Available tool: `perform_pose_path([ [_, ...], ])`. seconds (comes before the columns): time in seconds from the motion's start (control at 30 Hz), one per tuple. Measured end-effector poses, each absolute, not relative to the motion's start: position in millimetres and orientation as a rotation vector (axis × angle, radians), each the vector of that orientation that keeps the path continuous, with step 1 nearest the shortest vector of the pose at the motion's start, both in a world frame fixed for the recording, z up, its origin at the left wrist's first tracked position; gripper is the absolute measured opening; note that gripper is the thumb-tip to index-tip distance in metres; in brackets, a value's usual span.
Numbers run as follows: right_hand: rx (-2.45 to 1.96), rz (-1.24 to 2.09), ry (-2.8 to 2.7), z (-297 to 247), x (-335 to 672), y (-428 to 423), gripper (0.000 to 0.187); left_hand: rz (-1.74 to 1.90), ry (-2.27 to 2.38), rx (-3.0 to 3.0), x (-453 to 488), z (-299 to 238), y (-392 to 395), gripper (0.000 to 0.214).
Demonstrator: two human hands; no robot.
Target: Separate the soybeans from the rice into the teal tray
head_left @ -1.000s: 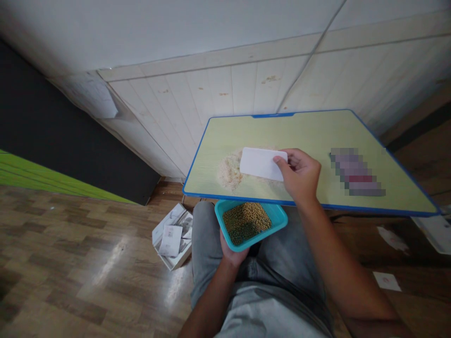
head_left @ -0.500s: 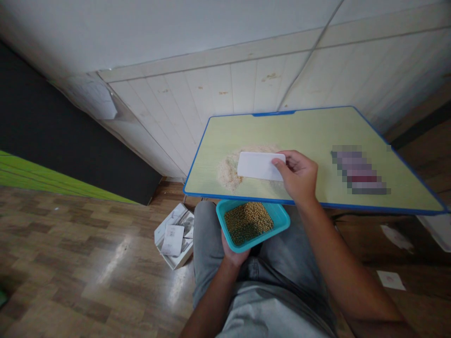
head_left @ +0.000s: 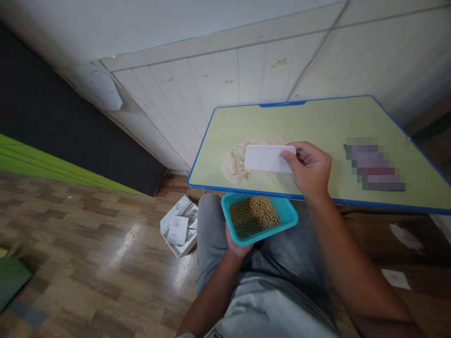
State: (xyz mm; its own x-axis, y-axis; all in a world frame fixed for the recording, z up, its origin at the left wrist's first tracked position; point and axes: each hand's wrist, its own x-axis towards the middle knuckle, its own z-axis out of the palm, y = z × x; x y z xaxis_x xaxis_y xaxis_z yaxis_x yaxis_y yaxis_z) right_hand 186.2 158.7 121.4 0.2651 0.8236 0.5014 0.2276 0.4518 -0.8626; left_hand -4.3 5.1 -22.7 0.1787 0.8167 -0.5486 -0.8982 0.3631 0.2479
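Note:
My right hand (head_left: 312, 166) pinches the right end of a flat white rectangular card (head_left: 268, 158), thumb on top. The card is over the pale green table (head_left: 324, 117) with a blue rim. Around its left and far sides lies a patch of pale grains like rice (head_left: 232, 164), with a few yellowish beans (head_left: 245, 176) near the card's left end. Below the table's near edge, my left hand (head_left: 237, 243) holds a turquoise plastic basin (head_left: 291, 218) from beneath; most of its fingers are hidden. Inside the basin are many round tan beans (head_left: 253, 216) like soybeans.
A blurred-out flat item (head_left: 375, 164) lies on the table's right side. On the wooden floor to the left stands an open white box (head_left: 178, 230) with papers inside. A panelled wall (head_left: 197, 84) with a cable rises behind the table. My legs are under the basin.
The whole view has shifted, so the table, basin and hands appear slightly right and higher. Both hands keep their hold; the card stays over the grains, with little visible movement relative to them.

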Motion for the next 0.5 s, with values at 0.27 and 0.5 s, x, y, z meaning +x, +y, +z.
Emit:
perform_pose_path([
  [0.27, -1.06, 0.523, -1.313, 122, 179, 159, 0.008, 1.252, 0.627, -0.071, 5, -18, 11, 0.057],
  [0.5, -1.068, 0.454, -1.187, 126, 178, 159, 0.012, 1.279, 0.605, -0.059, 8, -14, 11, 0.064],
])
